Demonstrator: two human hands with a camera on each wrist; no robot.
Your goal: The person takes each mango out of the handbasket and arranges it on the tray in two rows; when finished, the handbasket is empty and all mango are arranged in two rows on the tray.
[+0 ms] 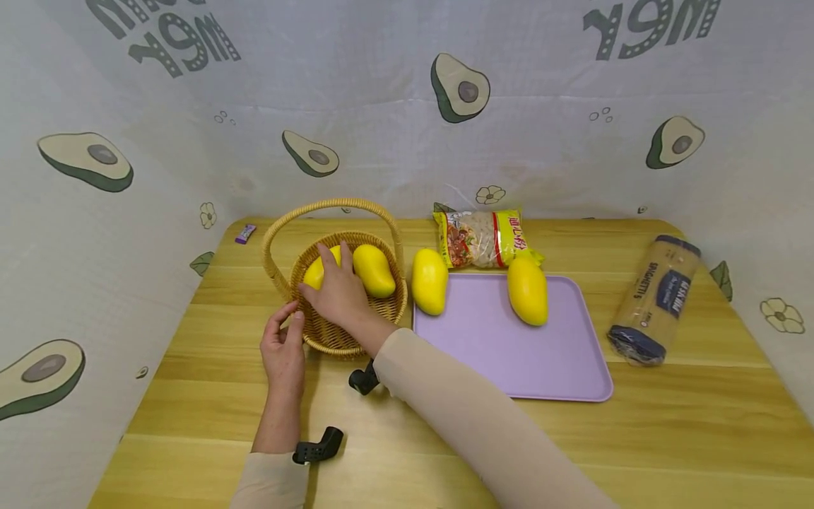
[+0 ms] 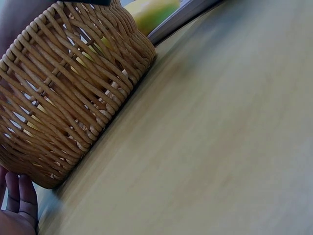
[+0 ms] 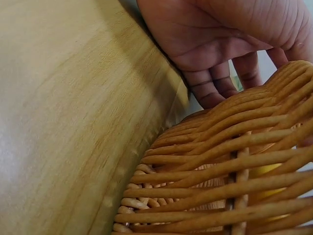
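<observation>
1. Right hand point(image 1: 340, 293): fingers spread over the first mango point(image 1: 314, 274) in the basket point(image 1: 333, 341); whether they grip it, cannot tell.
2. Left hand point(image 1: 284, 353): fingers parted, loosely bent, touching the basket's left side.
3. Second mango point(image 1: 374, 271): in the basket, right of the first.
4. Tray point(image 1: 509, 360): right of the basket; third mango point(image 1: 429, 281) at its far left corner, fourth mango point(image 1: 528, 291) across its far edge.
5. Counter point(image 1: 191, 396): noodle bag point(image 1: 483, 239) behind the tray, spaghetti point(image 1: 655, 300) right of it.

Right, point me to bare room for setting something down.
Bare: the tray in front of its two mangoes; the table in front of the spaghetti pack, right of the sleeve; the table behind, between printed bag and pack. Crowded: the basket, holding two more mangoes, right hand inside, left hand beside.
</observation>
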